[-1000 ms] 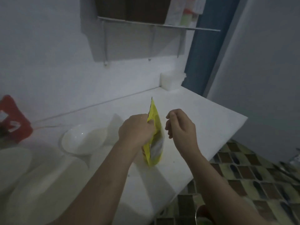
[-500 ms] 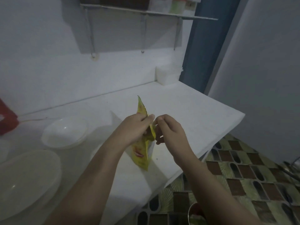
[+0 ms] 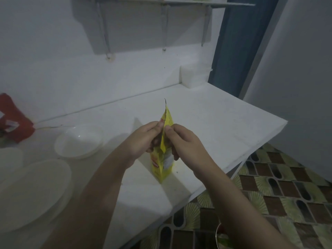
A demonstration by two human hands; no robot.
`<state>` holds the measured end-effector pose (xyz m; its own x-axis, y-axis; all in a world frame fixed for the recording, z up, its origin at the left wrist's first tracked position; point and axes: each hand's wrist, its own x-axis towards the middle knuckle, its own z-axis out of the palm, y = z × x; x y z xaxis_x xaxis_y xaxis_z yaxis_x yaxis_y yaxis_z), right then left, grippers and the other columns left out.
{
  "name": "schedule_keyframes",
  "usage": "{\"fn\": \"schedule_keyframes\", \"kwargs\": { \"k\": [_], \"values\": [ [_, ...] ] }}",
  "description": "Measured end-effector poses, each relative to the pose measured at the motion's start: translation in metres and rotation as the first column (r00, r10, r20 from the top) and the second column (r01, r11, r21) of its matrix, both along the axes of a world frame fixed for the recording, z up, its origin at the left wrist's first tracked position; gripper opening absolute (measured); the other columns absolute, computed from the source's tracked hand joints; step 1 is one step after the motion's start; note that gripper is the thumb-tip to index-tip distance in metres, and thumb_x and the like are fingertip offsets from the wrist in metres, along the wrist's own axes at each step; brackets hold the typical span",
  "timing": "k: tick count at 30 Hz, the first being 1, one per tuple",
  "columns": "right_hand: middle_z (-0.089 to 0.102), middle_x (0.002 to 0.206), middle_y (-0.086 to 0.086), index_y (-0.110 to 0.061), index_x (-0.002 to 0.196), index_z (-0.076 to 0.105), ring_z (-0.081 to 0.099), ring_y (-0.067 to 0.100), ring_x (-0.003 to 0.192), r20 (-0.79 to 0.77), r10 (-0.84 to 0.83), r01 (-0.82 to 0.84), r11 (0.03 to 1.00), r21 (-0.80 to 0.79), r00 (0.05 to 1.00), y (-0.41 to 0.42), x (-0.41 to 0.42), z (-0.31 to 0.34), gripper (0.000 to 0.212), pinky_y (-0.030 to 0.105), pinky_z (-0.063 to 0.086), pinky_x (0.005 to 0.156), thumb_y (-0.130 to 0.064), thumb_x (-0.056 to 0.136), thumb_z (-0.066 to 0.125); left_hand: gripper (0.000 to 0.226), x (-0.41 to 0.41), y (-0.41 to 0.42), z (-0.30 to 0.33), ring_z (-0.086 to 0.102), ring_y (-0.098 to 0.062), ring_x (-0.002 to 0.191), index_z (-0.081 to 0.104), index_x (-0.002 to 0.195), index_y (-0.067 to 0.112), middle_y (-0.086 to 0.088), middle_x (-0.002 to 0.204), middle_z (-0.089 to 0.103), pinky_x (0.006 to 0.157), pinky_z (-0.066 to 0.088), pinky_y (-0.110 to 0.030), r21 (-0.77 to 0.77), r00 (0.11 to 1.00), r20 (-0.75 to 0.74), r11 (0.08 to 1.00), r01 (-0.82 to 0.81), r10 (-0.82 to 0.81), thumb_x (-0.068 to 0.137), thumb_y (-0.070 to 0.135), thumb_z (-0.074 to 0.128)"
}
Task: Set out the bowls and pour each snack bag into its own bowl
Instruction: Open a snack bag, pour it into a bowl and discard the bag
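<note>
Reaching out from the bottom of the view, two bare forearms meet above the white counter. Nearest on the left lies a large white plate, and below the counter's edge a patterned tile floor shows at the lower right. The left hand and the right hand both hold a yellow snack bag, which stands upright and edge-on to the camera, its bottom corner low over the counter; whether it touches the surface cannot be told. Each hand has its fingers curled and pinches the bag's upper part between thumb and fingertips, one hand on either side. The bag's top rises to a thin point above the hands. Left of the hands, a white bowl sits on the counter, apart from the bag. Farther left, at the frame's edge, lies a red bag. At the back of the counter a white container stands against the wall, under a wall shelf.
</note>
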<state>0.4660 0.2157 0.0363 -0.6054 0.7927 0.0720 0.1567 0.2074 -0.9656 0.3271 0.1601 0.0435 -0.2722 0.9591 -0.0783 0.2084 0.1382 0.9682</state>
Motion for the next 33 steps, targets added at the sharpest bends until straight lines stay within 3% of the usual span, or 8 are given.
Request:
{"fn": "schedule_keyframes", "kwargs": {
  "k": [6,11,16,20,27,30,33],
  "values": [
    [0.053,0.069,-0.005,-0.012,0.080,0.058,0.048,0.010,0.062,0.032,0.007,-0.008,0.999,0.036,0.999,0.000,-0.003,0.000,0.037,0.026,0.044,0.063,-0.044,0.099,0.052,0.036,0.001,0.003,0.000,0.032,-0.007,0.050,0.045,0.072,0.020,0.010,0.057,0.036,0.053,0.028,-0.023,-0.033,0.998,0.001,0.998,-0.060,0.060,0.103,0.038,0.039],
    [0.059,0.077,0.004,-0.009,0.086,0.058,0.051,0.011,0.067,0.068,0.004,-0.008,0.998,0.056,0.998,0.001,-0.007,-0.001,0.028,0.031,0.047,0.066,-0.034,0.098,0.054,0.034,0.000,0.002,0.000,0.032,-0.007,0.050,0.046,0.073,0.020,0.009,0.057,0.037,0.055,0.026,-0.025,-0.014,0.999,0.012,0.999,-0.049,0.049,0.104,0.029,0.038],
    [0.052,0.066,-0.005,-0.007,0.080,0.054,0.048,0.012,0.063,0.098,-0.014,0.008,0.998,0.069,0.995,0.000,-0.008,0.002,0.024,0.033,0.046,0.064,-0.025,0.095,0.049,0.036,0.001,0.003,-0.001,0.031,-0.009,0.053,0.043,0.070,0.017,0.006,0.060,0.036,0.053,0.025,-0.024,-0.010,0.999,-0.021,0.999,-0.041,0.041,0.104,0.028,0.038],
    [0.052,0.064,-0.003,-0.008,0.075,0.052,0.049,0.015,0.062,0.117,-0.003,-0.006,0.997,0.075,0.993,-0.001,-0.008,0.003,0.023,0.044,0.051,0.064,-0.019,0.094,0.047,0.036,-0.001,0.003,-0.003,0.029,-0.010,0.052,0.040,0.068,0.016,0.008,0.057,0.035,0.053,0.026,-0.026,0.012,0.993,-0.109,0.999,-0.045,0.046,0.103,0.024,0.039],
    [0.070,0.091,0.014,0.000,0.097,0.060,0.072,0.027,0.082,0.320,0.130,-0.164,0.983,0.082,0.938,0.008,-0.003,0.014,0.024,0.047,0.061,0.077,-0.024,0.093,0.055,0.043,0.000,0.002,-0.009,0.035,-0.008,0.054,0.048,0.056,0.029,0.012,0.057,0.041,0.059,0.032,-0.031,0.116,0.963,-0.247,0.990,-0.079,0.105,0.097,0.017,0.046],
    [0.068,0.083,0.014,0.006,0.089,0.056,0.074,0.026,0.077,0.323,0.117,-0.144,0.988,0.062,0.939,0.008,-0.002,0.016,0.026,0.051,0.060,0.080,-0.020,0.093,0.054,0.041,0.003,0.001,-0.012,0.034,-0.009,0.056,0.046,0.057,0.027,0.009,0.058,0.040,0.059,0.031,-0.031,0.163,0.963,-0.240,0.983,-0.087,0.125,0.097,0.017,0.047],
    [0.050,0.072,0.007,-0.006,0.074,0.046,0.075,0.028,0.071,0.284,0.039,-0.059,0.996,0.061,0.958,0.003,-0.004,0.015,0.024,0.050,0.059,0.076,-0.017,0.093,0.054,0.036,0.004,0.002,-0.012,0.031,-0.009,0.056,0.041,0.061,0.017,0.011,0.057,0.036,0.056,0.027,-0.029,0.204,0.956,-0.247,0.973,-0.109,0.158,0.096,0.013,0.048]
  ]
}}
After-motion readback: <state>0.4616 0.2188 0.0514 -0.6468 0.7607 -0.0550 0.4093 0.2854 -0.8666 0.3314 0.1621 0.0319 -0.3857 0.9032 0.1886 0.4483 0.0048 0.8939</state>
